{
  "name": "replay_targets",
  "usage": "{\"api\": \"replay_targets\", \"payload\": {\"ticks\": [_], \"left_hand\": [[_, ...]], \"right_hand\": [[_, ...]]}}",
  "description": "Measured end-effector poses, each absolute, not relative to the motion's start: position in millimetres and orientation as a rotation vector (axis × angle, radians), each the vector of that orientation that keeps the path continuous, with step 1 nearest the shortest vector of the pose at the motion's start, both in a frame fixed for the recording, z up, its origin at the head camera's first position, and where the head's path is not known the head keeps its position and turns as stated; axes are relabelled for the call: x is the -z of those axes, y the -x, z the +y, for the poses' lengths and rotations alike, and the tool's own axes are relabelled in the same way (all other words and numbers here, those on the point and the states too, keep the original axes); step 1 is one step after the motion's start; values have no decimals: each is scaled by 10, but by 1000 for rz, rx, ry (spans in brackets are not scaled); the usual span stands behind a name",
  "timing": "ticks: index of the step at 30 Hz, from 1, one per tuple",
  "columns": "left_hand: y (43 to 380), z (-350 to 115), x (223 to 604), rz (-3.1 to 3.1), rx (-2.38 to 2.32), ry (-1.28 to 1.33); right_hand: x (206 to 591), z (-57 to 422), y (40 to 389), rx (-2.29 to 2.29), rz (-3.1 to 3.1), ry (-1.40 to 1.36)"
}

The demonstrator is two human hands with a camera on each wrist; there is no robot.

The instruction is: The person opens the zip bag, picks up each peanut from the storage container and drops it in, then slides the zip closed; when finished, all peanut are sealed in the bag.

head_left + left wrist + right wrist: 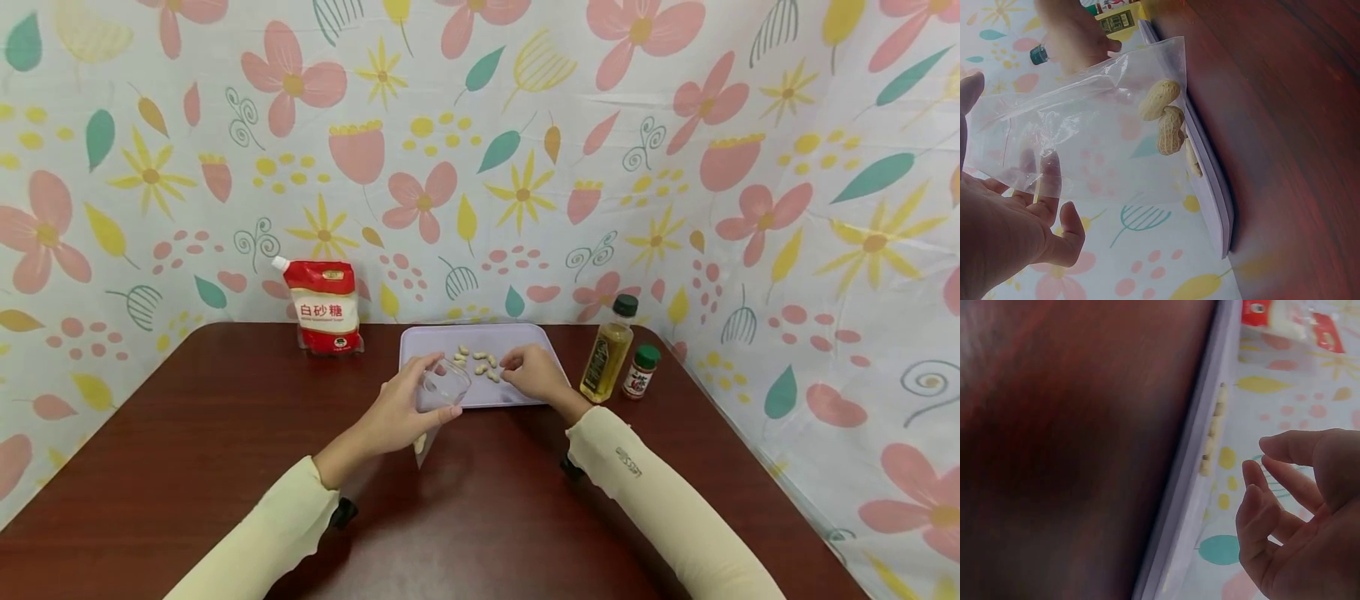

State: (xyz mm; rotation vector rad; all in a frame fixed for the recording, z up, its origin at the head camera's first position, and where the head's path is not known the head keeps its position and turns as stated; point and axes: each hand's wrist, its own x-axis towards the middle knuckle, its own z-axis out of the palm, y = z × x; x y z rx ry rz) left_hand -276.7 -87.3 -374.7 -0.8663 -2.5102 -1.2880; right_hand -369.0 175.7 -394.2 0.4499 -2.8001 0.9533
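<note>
My left hand (396, 410) holds a clear plastic bag (1091, 144) by its mouth, the fingers and thumb spread around the opening. Two peanuts (1170, 131) show at the bottom of the bag in the left wrist view. Behind the bag lies a pale lilac tray (431, 337) with several peanuts (481, 369) in their shells on it. My right hand (534, 372) hovers over the right part of the tray, beside these peanuts. In the right wrist view its fingers (1294, 481) are loosely bent, with nothing between them and the thumb.
Right of the tray stand an oil bottle (607, 354) with a dark green cap and a small green-lidded jar (640, 373). A red and white sugar pouch (326, 307) stands at the back left. All rest on a dark reddish table (225, 433) before a floral cloth (465, 167).
</note>
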Motion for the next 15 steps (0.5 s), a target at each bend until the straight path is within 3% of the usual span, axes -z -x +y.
{"api": "replay_targets", "payload": {"ticks": [15], "left_hand": [[2767,-893,3750,-2513,1288,859]], "right_hand": [[4023,1652,3931,-812,-3005,-110]]}}
